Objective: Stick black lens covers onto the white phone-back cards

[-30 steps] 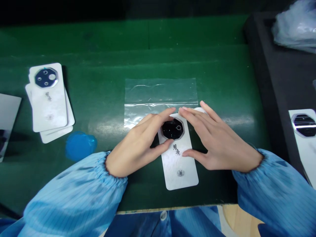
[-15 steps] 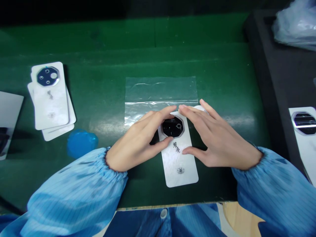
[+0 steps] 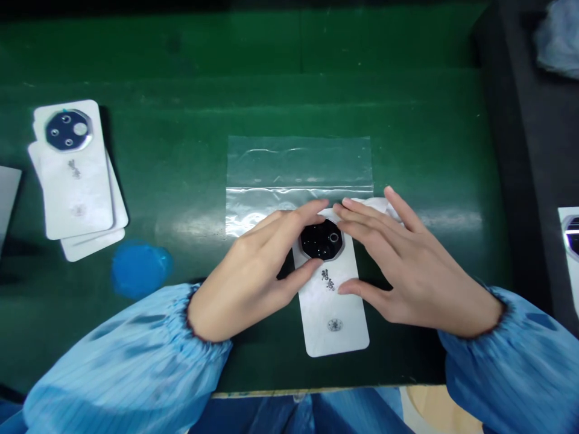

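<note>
A white phone back cover [image 3: 337,340] lies on the green mat, with dark lettering, a round emblem and a shiny black octagonal camera lens plate [image 3: 322,241] near its top. My left hand [image 3: 253,271] brackets the lens plate from the left, thumb at its lower edge and index finger at its upper edge. On the right, my right hand [image 3: 402,271] is spread, its fingertips at the plate's upper right and its thumb resting on the cover near the lettering. Behind my right fingers a white piece [image 3: 384,206] is partly hidden.
A clear plastic zip bag [image 3: 298,163] lies flat beyond my hands. Stacked white phone covers [image 3: 79,199] sit at left, near a blue crumpled film piece [image 3: 141,268]. At right is a black tray [image 3: 520,138], with another white cover [image 3: 570,265] at the frame's edge.
The view has shifted slightly, moving the left stack further left and the right-hand cover further right. Both hands keep nearly the same hold around the lens plate.
</note>
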Action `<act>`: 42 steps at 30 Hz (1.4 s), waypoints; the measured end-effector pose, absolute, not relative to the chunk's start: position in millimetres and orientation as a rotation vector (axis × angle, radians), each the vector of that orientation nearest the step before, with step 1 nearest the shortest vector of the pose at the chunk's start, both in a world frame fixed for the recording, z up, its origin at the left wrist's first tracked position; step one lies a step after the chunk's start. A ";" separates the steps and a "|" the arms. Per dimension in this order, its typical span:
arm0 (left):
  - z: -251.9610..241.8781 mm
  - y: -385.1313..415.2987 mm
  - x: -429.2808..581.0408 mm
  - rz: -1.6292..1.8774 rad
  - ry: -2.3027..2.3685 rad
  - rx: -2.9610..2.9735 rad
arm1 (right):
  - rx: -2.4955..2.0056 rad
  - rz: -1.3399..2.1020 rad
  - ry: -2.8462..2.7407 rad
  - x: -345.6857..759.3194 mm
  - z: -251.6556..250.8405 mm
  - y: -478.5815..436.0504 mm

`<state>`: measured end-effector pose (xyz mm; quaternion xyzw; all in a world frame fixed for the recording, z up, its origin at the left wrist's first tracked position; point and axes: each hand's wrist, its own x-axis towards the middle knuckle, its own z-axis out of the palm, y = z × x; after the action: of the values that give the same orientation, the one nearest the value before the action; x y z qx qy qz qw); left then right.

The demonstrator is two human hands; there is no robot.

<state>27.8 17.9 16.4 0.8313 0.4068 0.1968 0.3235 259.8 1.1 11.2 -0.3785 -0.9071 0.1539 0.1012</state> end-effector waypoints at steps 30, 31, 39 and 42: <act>13.8 13.1 28.5 0.602 1.178 2.100 | -1.192 0.484 -2.624 258.8 12.7 0.8; 13.6 13.1 28.2 0.601 1.170 2.110 | -1.215 0.498 -2.600 258.6 12.7 0.4; 11.9 13.9 28.5 0.633 1.126 2.120 | -1.261 0.414 -2.585 253.2 19.9 2.7; 11.5 13.9 28.7 0.641 1.111 2.102 | -1.511 0.283 -2.448 248.9 29.0 -2.9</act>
<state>28.7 13.9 11.5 0.8048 0.4254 0.2455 0.3332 248.9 -2.9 29.0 -0.5186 -0.8402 0.0970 0.1249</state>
